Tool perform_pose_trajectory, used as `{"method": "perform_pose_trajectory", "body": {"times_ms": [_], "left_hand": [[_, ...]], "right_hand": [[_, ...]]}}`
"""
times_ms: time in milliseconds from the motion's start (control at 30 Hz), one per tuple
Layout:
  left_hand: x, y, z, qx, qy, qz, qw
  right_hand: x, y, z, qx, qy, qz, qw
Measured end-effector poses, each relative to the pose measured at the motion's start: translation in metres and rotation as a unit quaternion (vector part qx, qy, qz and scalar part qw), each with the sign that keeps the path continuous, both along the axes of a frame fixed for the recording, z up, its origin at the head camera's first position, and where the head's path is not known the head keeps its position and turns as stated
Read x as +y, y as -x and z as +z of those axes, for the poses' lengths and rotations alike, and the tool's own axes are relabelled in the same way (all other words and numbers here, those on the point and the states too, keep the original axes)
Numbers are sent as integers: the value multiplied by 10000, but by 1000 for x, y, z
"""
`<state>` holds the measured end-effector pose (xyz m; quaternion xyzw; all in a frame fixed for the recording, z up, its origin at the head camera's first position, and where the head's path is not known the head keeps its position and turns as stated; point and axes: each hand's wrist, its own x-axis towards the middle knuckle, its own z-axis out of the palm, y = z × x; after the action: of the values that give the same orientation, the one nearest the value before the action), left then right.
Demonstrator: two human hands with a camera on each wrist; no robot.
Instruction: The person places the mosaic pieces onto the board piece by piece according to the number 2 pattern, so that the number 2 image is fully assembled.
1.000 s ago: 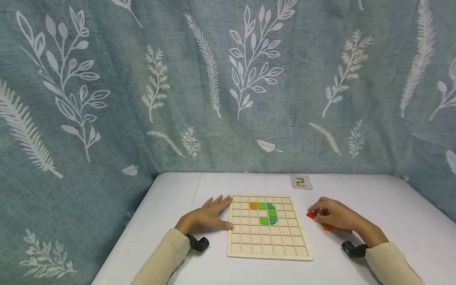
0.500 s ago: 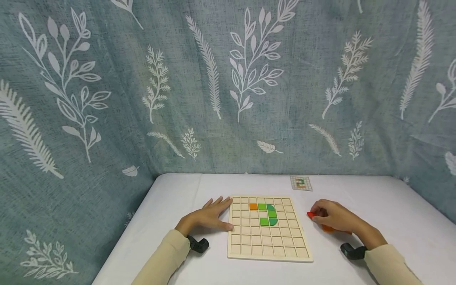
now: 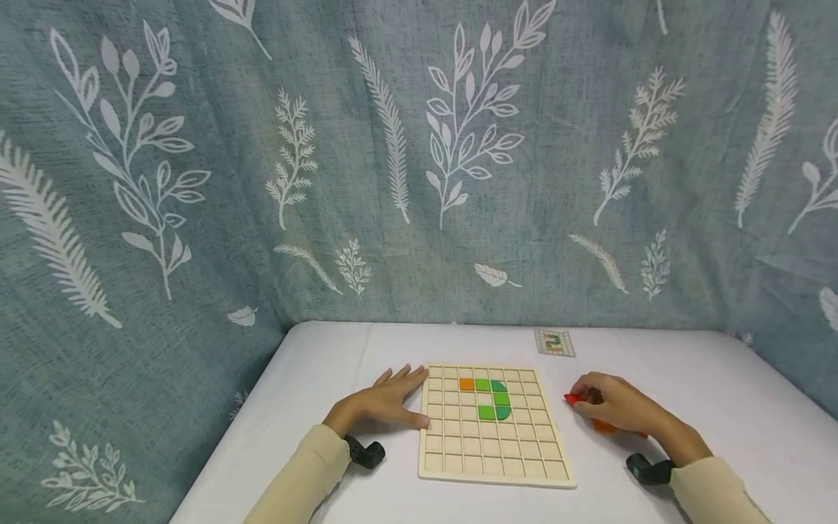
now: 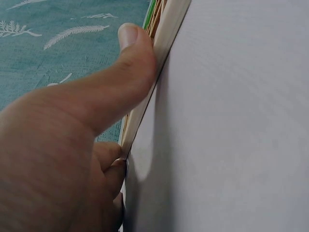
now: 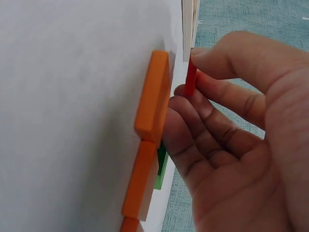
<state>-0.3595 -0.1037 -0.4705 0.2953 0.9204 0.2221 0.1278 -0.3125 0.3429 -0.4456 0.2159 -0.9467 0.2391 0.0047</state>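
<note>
A wooden grid board (image 3: 494, 466) lies on the white table. One orange square tile (image 3: 466, 384) and several green tiles (image 3: 501, 399), some with a rounded corner, form a hooked shape in its upper cells. My left hand (image 3: 382, 402) rests with fingers spread at the board's left edge; in the left wrist view its thumb (image 4: 130, 58) lies against the rim. Right of the board, my right hand (image 3: 615, 400) pinches a thin red tile (image 5: 190, 79) between thumb and fingers. Just beside that hand, orange tiles (image 5: 153, 99) stand out in the right wrist view, with green ones (image 5: 161, 176) partly hidden behind them.
A small pattern card (image 3: 554, 343) with a gridded, coloured figure lies behind the board, toward the right. The patterned blue-green curtain (image 3: 419, 182) hangs along the back and sides of the table (image 3: 366, 502).
My right thumb and fingers have closed up around the red tile, which stays near the same spot. The left hand keeps its place; the head view has tilted up slightly.
</note>
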Motion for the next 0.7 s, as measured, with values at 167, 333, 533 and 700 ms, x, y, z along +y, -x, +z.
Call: {"method": "perform_pose_trajectory", "body": {"times_ms": [167, 333, 533, 700], "left_hand": [[-2, 1, -1, -15, 6, 12, 10000], [-3, 1, -1, 16, 24, 40, 10000], [-2, 0, 2, -9, 14, -29, 10000], [-1, -2, 5, 1, -29, -88, 10000]], "right_hand": [[-2, 1, 1, -14, 67, 132, 9999], [-5, 2, 4, 9, 127, 274, 9995], [-10, 0, 6, -158, 318, 309, 9989], [-16, -1, 7, -211, 483, 318, 9981]]}}
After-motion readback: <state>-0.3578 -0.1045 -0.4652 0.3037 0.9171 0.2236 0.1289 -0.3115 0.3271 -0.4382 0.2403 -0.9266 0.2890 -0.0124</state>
